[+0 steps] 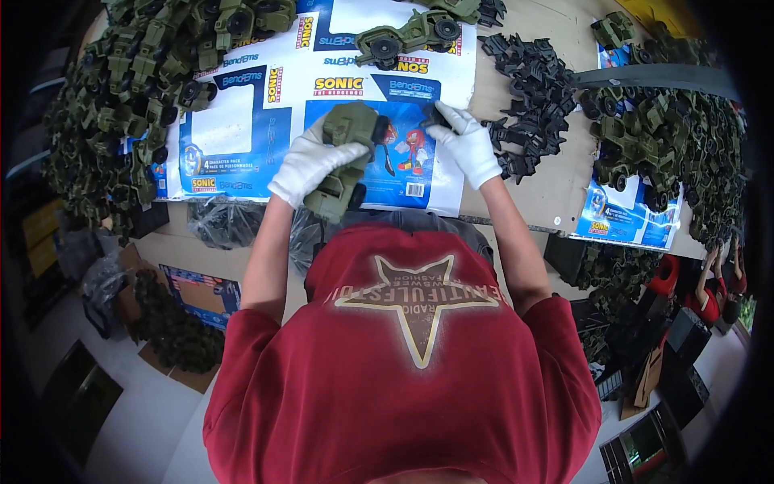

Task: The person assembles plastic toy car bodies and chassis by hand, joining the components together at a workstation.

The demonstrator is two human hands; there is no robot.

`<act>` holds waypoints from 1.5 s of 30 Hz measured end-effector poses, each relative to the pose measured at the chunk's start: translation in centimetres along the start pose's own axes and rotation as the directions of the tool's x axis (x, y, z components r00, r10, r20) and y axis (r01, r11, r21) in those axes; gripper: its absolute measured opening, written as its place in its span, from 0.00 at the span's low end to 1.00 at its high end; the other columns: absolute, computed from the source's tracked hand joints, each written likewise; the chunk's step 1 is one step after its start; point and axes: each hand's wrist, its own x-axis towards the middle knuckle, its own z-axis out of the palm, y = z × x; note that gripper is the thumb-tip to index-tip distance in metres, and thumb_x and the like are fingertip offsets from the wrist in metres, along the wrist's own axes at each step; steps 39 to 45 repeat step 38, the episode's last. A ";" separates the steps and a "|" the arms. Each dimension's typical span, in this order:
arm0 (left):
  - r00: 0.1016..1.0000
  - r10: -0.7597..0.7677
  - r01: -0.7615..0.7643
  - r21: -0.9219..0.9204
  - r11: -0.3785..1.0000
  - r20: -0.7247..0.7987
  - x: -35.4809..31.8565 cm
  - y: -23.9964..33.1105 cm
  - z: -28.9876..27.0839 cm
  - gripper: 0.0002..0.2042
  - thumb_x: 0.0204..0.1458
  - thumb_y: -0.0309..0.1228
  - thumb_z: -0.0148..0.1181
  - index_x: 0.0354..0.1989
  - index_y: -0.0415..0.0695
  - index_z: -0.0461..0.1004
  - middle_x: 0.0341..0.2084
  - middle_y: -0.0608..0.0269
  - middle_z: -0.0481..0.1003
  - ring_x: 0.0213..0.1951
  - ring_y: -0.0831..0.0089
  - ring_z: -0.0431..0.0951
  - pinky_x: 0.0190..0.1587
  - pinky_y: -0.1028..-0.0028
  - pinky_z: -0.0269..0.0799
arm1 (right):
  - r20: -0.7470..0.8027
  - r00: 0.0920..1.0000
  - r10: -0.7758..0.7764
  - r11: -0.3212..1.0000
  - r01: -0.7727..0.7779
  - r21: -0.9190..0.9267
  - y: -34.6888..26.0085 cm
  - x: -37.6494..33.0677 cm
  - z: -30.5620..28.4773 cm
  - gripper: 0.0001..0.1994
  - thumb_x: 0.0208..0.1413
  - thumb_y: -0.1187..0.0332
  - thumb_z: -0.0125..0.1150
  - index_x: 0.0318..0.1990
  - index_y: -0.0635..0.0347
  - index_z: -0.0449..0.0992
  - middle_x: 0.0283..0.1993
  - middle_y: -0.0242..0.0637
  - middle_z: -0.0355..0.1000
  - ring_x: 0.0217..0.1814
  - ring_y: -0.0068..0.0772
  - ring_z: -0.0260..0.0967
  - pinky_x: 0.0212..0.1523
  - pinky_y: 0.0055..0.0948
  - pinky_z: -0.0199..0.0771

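Observation:
Both my hands wear white gloves. My left hand (310,161) grips an olive green toy vehicle body (343,165) with a black wheel, held just over the near edge of the worktable. My right hand (468,143) pinches a small black plastic part (438,118) beside it, above a flattened blue and white printed carton (266,89) that covers the table.
A finished green toy car (407,36) lies on the carton at the back. Heaps of green toy bodies (129,89) fill the left; another green heap (669,137) fills the right. Black plastic parts (528,89) are piled right of my hand. Boxes and bags stand on the floor (153,403).

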 end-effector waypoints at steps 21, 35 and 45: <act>0.978 -0.020 -0.016 0.173 0.985 0.205 -3.7 4.9 3.7 0.33 0.43 0.38 0.75 0.57 0.34 0.70 0.39 0.58 0.80 0.39 0.77 0.79 0.44 0.76 0.76 | 0.373 0.906 -0.200 0.368 -0.283 0.886 -3.9 -0.7 -1.3 0.33 0.61 0.57 0.60 0.67 0.67 0.61 0.68 0.41 0.63 0.71 0.33 0.57 0.71 0.34 0.53; 0.911 0.383 -0.353 0.190 0.916 -0.154 -0.9 0.4 9.2 0.48 0.37 0.39 0.79 0.66 0.35 0.58 0.58 0.50 0.68 0.58 0.68 0.69 0.59 0.72 0.67 | -0.025 1.000 0.002 0.636 0.018 0.771 -9.4 -0.1 -1.4 0.25 0.69 0.52 0.41 0.47 0.66 0.78 0.46 0.39 0.77 0.48 0.29 0.73 0.55 0.29 0.70; 0.850 0.525 -0.492 -0.294 0.820 0.039 0.1 -0.4 8.4 0.56 0.38 0.51 0.77 0.73 0.44 0.48 0.66 0.47 0.57 0.65 0.56 0.62 0.69 0.62 0.54 | -0.127 0.990 -0.061 0.793 0.125 0.596 -8.5 0.2 -0.2 0.25 0.69 0.50 0.41 0.48 0.60 0.79 0.46 0.40 0.78 0.51 0.34 0.73 0.57 0.29 0.69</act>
